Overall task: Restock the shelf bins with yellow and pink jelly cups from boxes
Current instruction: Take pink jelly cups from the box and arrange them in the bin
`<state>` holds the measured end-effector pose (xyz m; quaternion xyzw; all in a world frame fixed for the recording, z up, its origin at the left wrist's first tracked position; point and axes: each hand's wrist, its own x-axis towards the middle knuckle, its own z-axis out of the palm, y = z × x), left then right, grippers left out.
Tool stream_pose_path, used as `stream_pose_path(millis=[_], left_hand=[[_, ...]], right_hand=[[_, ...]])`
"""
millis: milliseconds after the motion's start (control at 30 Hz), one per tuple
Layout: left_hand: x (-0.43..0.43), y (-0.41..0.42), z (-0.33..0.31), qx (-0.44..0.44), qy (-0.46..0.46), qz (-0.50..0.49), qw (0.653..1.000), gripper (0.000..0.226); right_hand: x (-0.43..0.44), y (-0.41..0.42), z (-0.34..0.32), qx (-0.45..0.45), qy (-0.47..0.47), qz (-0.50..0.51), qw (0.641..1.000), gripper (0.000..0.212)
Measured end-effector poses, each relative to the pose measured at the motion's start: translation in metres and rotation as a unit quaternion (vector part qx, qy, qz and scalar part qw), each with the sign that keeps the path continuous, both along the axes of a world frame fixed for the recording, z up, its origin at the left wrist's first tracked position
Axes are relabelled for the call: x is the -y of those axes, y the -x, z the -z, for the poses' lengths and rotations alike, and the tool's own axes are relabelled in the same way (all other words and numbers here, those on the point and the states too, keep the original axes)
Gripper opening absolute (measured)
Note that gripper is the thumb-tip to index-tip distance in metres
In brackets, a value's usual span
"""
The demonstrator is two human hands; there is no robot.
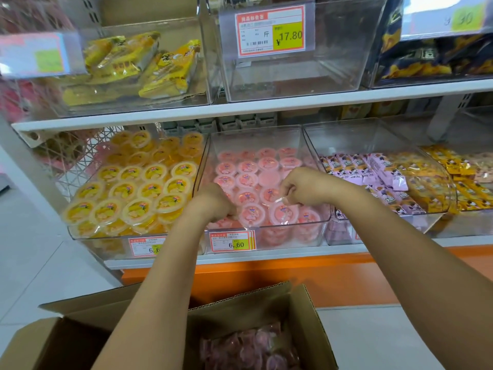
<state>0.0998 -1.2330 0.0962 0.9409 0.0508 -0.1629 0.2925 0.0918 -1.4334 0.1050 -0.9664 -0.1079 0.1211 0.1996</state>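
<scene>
Reaching both arms over the open box (pixel 301 311), I curl my left hand (pixel 213 201) among the pink jelly cups (pixel 248 180) in the middle bin (pixel 253 137); whether it grips one I cannot tell. My right hand (pixel 301 188) pinches a clear wrapper (pixel 279 201). Yellow jelly cups (pixel 149 188) fill the next bin (pixel 77 235) on the white shelf (pixel 240 259).

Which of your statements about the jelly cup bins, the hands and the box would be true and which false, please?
1. The left hand and right hand both reach into the pink-cup bin. True.
2. The yellow-cup bin stands right of it. False: it stands left.
3. The cardboard box below is open, pinkish cups inside. True.
4. The upper bin tagged 17.80 is full. False: it looks empty.
5. The right hand pinches a pink jelly cup by its clear wrap. True.
</scene>
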Motion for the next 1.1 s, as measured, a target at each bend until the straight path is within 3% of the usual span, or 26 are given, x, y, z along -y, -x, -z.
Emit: stream_pose_path(millis=[133,233,400,633,767,800,867,900,1000,1100], left_hand=[[0.001,-0.004,0.008,0.030,-0.029,-0.022,0.999,0.009],[0.003,-0.005,0.009,0.036,-0.066,-0.026,0.997,0.022],[0.007,-0.001,0.013,0.115,-0.147,-0.020,0.982,0.016],[0.004,0.014,0.018,0.162,-0.121,0.032,0.979,0.022],[-0.006,0.054,0.009,0.237,0.008,0.091,0.967,0.006],[-0.011,0.067,0.009,0.222,0.052,0.107,0.968,0.013],[-0.025,0.096,0.023,0.113,0.141,0.130,0.975,0.025],[-0.033,0.108,0.039,0.038,0.160,0.132,0.977,0.027],[-0.049,0.130,0.110,-0.145,0.107,0.120,0.976,0.026],[-0.050,0.152,0.199,-0.193,0.048,0.025,0.980,0.023]], right_hand=[[-0.002,-0.002,0.005,-0.012,-0.006,0.031,0.999,0.018],[-0.007,-0.001,0.008,-0.020,-0.028,0.061,0.998,0.018],[-0.013,0.003,0.014,-0.016,-0.073,0.133,0.988,0.013],[-0.019,0.013,0.020,-0.003,-0.093,0.163,0.982,0.017],[-0.020,0.043,0.012,0.147,-0.055,0.157,0.975,0.013],[-0.021,0.055,0.009,0.180,-0.074,0.137,0.971,0.015],[-0.027,0.082,0.011,0.126,-0.131,0.068,0.981,0.020],[-0.032,0.093,0.018,0.047,-0.148,0.026,0.988,0.023],[-0.050,0.107,0.067,-0.214,-0.083,-0.059,0.972,0.020],[-0.066,0.111,0.159,-0.349,0.014,-0.042,0.936,0.022]])
